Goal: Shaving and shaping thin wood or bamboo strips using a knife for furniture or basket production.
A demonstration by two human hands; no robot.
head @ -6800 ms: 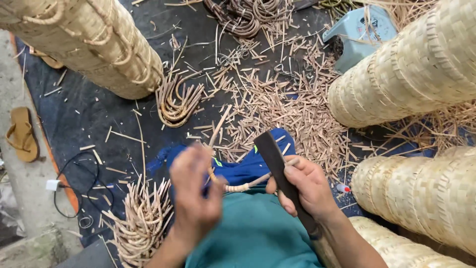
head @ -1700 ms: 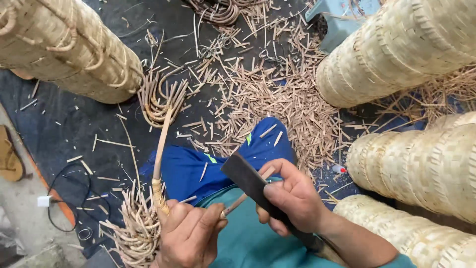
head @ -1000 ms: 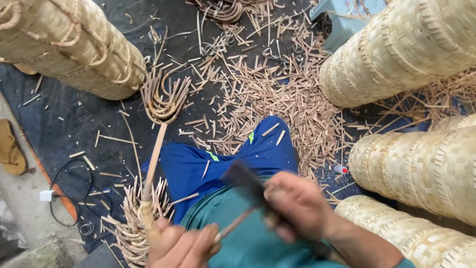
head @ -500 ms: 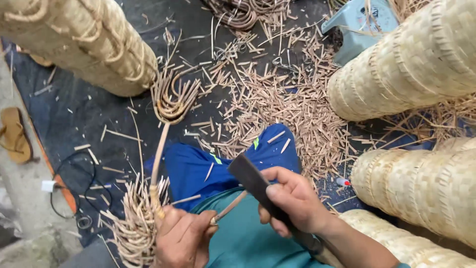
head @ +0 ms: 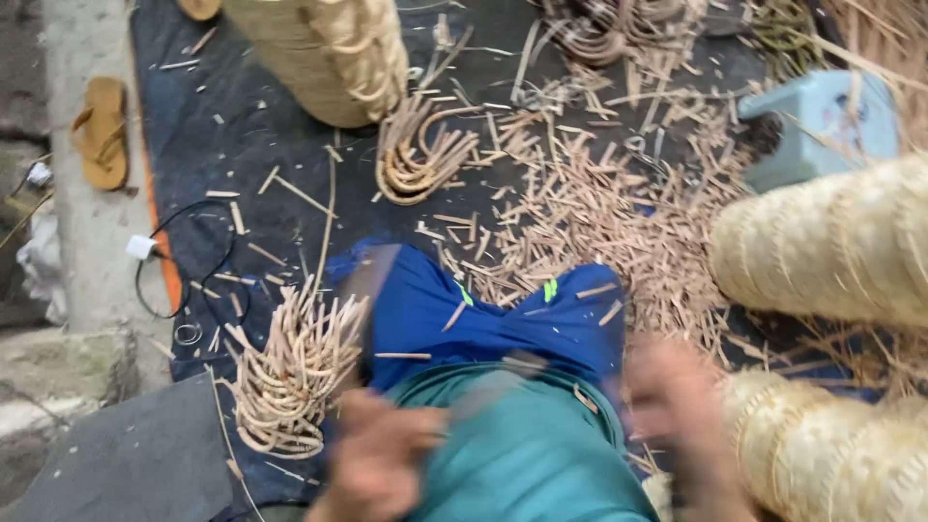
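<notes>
A dark mat (head: 251, 145) covers the floor and carries everything else: pale woven cane baskets lying on their sides, one at the top (head: 324, 48) and a larger one at the right (head: 831, 251), with another at the lower right (head: 822, 454). Between them spreads a wide litter of short cut cane offcuts (head: 599, 213), and a small bunch of curved cane loops (head: 416, 159) lies just below the top basket. A bundle of bent cane pieces (head: 290, 372) sits just beside the person's blue-clad knee (head: 464, 309), its long ends fanning up and away from the body. The left hand (head: 382, 459) is the nearer one to that bundle, which lies just up and to the left of it; the hand is smeared by motion and seems closed on a dark flat blade (head: 367, 290) whose long axis runs up past the bundle's edge, though the grip cannot be told for sure. The right hand (head: 677, 406) is well apart on the other side, too blurred to tell whether it is open or closed.
</notes>
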